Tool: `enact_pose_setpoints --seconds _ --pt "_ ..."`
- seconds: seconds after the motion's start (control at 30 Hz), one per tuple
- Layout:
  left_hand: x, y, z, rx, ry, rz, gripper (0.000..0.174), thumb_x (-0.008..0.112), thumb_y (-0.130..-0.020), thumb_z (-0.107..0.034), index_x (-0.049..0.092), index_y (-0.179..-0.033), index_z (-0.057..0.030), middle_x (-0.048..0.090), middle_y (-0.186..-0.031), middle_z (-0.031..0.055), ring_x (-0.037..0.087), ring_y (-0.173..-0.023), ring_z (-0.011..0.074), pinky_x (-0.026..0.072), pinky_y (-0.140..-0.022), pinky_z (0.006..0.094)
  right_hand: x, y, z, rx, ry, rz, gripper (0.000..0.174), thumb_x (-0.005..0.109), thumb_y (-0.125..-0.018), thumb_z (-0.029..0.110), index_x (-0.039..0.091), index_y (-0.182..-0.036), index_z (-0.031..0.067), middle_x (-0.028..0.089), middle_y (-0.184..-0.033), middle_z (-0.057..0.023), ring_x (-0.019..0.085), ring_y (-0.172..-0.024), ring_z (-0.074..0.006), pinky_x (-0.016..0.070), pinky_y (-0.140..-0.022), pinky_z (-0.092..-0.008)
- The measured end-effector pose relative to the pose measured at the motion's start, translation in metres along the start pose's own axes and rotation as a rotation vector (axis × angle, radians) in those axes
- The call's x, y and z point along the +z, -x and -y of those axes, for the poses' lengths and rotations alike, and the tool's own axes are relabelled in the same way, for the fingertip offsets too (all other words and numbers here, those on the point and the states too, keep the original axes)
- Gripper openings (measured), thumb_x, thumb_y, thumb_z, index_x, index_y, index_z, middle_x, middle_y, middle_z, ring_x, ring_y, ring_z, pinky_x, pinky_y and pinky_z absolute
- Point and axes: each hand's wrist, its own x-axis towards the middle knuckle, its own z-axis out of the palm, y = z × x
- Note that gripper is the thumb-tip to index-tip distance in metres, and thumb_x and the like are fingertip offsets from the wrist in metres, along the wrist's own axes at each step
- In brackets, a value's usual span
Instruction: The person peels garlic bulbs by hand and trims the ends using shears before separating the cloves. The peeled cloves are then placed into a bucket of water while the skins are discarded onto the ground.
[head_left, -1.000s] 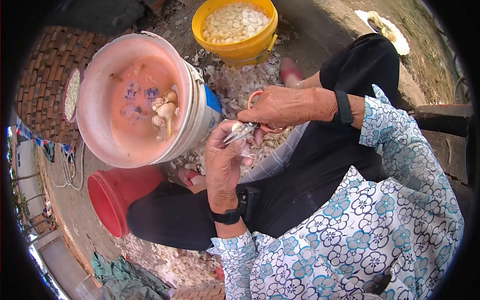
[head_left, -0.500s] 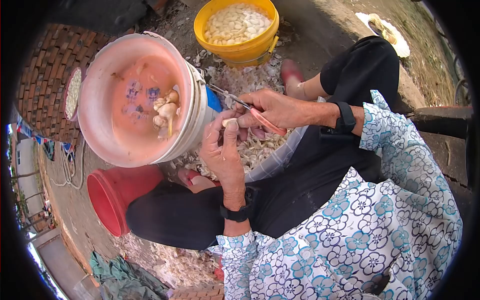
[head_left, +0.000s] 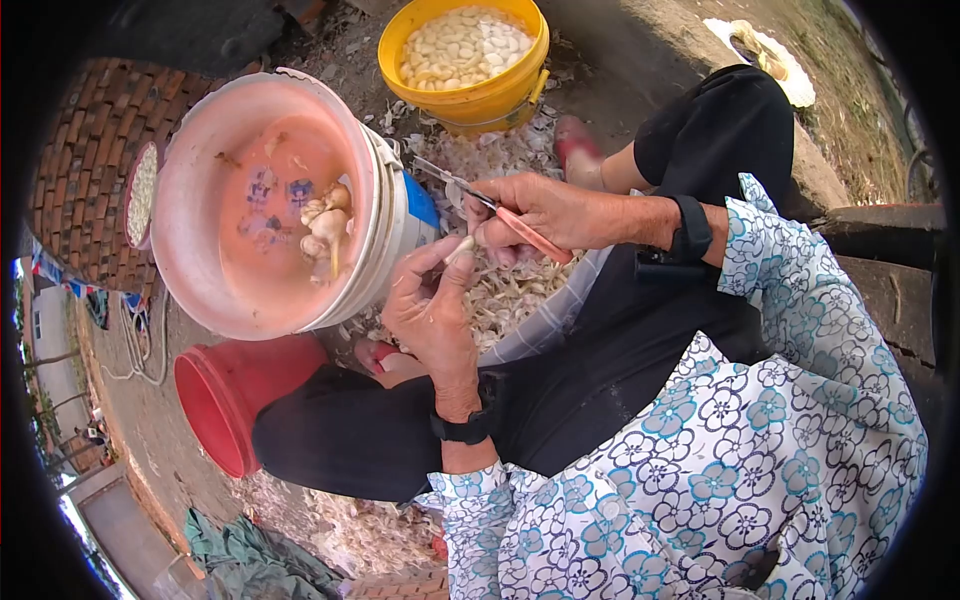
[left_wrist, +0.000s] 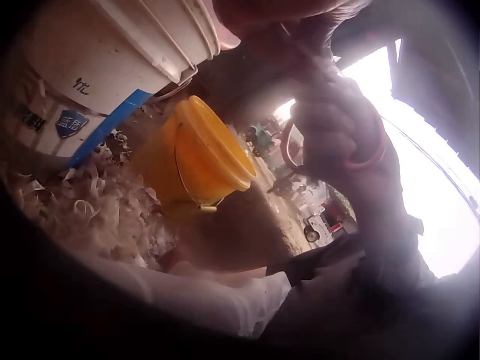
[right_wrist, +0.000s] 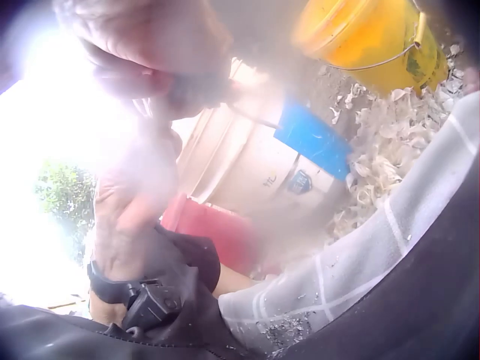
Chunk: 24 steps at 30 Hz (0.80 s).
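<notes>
In the head view my left hand [head_left: 436,315] pinches a pale garlic clove [head_left: 462,248] between thumb and fingers. Close beside it, my right hand [head_left: 548,212] holds a pair of scissors with orange handles [head_left: 534,236]. The scissors' blades point up and left, away from the clove, and the right fingertips are right at the clove. Beneath both hands, papery garlic skins [head_left: 515,297] lie on a checked cloth [head_left: 572,310] across the lap. Orange handle loops also show around the right hand [left_wrist: 337,135] in the left wrist view; the clove is hidden there.
A large white bucket [head_left: 385,250] stands tilted toward the camera, with garlic bulbs [head_left: 328,225] inside. Beyond is a yellow bucket [head_left: 470,100] of peeled cloves in water. A red bucket [head_left: 215,400] sits by the left knee. Skins cover the ground around.
The scissors' blades have swung from the left hand's clove to pointing up and left. The left hand has shifted slightly left and down, with the clove now pinched at its fingertips.
</notes>
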Motion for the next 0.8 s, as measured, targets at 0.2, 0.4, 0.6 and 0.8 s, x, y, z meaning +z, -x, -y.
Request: enact_pose_setpoints --seconds 0.2,0.4,0.6,0.8 --pt "0.008 0.000 0.006 -0.223 0.312 -0.028 0.016 0.070 -0.082 -0.002 0.067 -0.097 0.0016 0.063 -0.087 0.0035 0.055 -0.071 0.0079 0.0451 -0.063 0.0207 0.005 -0.001 -0.002 -0.005 0.059 -0.054 0.016 0.050 -0.095 0.018 0.051 -0.096 0.0014 0.049 -0.073 0.0015 0.045 -0.065 -0.0059 0.0398 -0.054 -0.0224" --pt "0.011 -0.004 0.011 -0.073 -0.050 -0.030 0.018 0.069 -0.084 -0.007 0.065 -0.100 0.0000 0.060 -0.084 0.0012 0.055 -0.069 0.0076 0.0465 -0.062 0.0213 0.007 -0.003 0.002 -0.071 0.222 -0.182 0.014 0.051 -0.092 0.013 0.051 -0.093 -0.0003 0.052 -0.070 -0.0021 0.046 -0.062 -0.0068 0.0399 -0.052 -0.0256" --pt "0.016 0.000 0.001 -0.069 -0.160 0.013 0.017 0.062 -0.090 -0.010 0.060 -0.103 0.0014 0.060 -0.085 0.0020 0.057 -0.073 0.0082 0.0481 -0.063 0.0220 0.007 -0.005 -0.004 -0.067 0.457 -0.199 0.015 0.056 -0.086 0.009 0.052 -0.095 -0.0023 0.055 -0.066 -0.0103 0.051 -0.058 -0.0154 0.0438 -0.055 -0.0347" --pt "0.009 -0.002 0.007 -0.326 0.332 0.078 0.018 0.054 -0.094 -0.010 0.054 -0.108 0.0012 0.060 -0.091 0.0054 0.056 -0.079 0.0109 0.0474 -0.067 0.0237 0.010 -0.006 -0.007 -0.182 0.570 -0.167 0.020 0.058 -0.084 0.011 0.053 -0.099 -0.0023 0.056 -0.068 -0.0130 0.053 -0.060 -0.0168 0.0452 -0.057 -0.0337"
